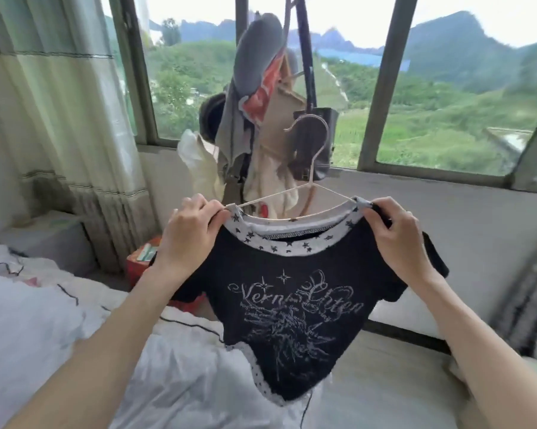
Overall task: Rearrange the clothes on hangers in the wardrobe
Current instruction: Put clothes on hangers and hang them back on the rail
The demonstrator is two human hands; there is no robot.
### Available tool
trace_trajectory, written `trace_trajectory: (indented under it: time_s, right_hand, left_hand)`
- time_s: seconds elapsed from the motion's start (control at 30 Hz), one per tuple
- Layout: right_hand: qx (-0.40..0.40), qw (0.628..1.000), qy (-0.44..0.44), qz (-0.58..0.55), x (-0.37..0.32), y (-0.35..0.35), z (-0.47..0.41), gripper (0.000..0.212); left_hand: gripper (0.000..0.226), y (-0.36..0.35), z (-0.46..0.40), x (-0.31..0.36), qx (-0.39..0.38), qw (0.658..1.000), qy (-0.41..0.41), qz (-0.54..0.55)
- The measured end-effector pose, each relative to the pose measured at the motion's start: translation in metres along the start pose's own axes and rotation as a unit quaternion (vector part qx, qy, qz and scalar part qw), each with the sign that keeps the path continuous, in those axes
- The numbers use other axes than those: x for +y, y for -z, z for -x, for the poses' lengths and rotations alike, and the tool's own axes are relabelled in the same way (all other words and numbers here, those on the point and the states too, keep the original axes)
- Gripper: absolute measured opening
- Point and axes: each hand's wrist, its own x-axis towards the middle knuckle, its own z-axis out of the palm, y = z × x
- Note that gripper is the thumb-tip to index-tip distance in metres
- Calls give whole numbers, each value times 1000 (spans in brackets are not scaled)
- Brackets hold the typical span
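Now left hand (pixel 188 233) and right hand (pixel 394 233) each pinching a shoulder of the black top (pixel 292 305) on its hanger (pixel 315 168).

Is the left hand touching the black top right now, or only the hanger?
Touching. The head view shows the left hand pinching the starred collar of the black top at its shoulder, where the wire hanger runs into the neckline.
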Motion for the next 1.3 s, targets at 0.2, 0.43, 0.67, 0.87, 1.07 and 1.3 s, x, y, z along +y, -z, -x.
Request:
trace_trajectory:
  time_s: [0.2, 0.43, 0.67, 0.87, 1.07, 1.3]
  right_hand:
    - [64, 991, -83, 80, 51, 151, 30, 16]
    - [92, 956, -175, 218, 114, 316, 95, 20]
    - [182, 908, -299, 229, 134, 441, 191, 12]
    - [290, 855, -352, 250, 105, 487, 259, 13]
    - [454, 766, -358, 280, 66, 498, 305, 13]
    - [387, 698, -438, 413, 24, 496, 349, 20]
  left_hand:
    - [12, -57, -34, 136, -53, 985, -63, 154]
    - [6, -150, -40, 298, -96, 949, -107, 282]
    - [14, -195, -29, 442, -149, 889, -163, 400]
    - [14, -217, -10, 522, -218, 842, -213, 444]
    - [12, -229, 14, 574, -232, 806, -289, 461]
    - [14, -223, 37, 611, -276, 758, -312, 502]
